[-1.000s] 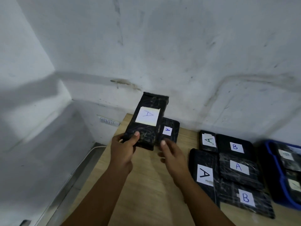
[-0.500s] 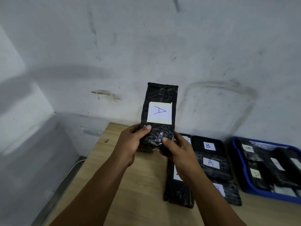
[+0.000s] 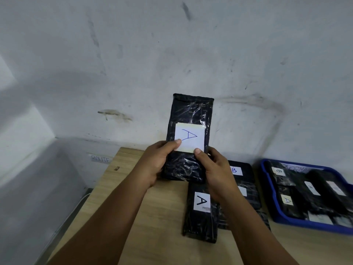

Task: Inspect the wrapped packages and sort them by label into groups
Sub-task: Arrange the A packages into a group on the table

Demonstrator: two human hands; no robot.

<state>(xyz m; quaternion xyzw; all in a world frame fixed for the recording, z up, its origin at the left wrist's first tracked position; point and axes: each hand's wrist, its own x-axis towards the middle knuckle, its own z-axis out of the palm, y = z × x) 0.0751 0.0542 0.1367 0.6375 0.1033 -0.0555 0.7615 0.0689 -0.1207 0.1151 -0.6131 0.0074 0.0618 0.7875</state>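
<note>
Packages in black wrap, spread over the wooden table (image 3: 152,226). Nearest, one package marked "A" (image 3: 200,213) flat on the table, partly under the right forearm. Just beyond and to its right, more wrapped packages lying flat, one marked "B" (image 3: 239,172), touching each other, some hidden by the right arm. At the right edge, blue tray (image 3: 267,190) on the table, filled with further labelled packages, labels there mostly too blurred to read. Above the table, held package (image 3: 189,138) upright, white "A" label (image 3: 189,139) facing the camera. Left hand (image 3: 156,163) curled round its lower left side, thumb on the label's lower left corner. Right hand (image 3: 217,171) curled round its lower right side, thumb at the label's bottom edge. Farther back, grey scuffed wall (image 3: 172,54), with a small tag reading "ROUTE" (image 3: 100,159) low on the wall left of the table.
</note>
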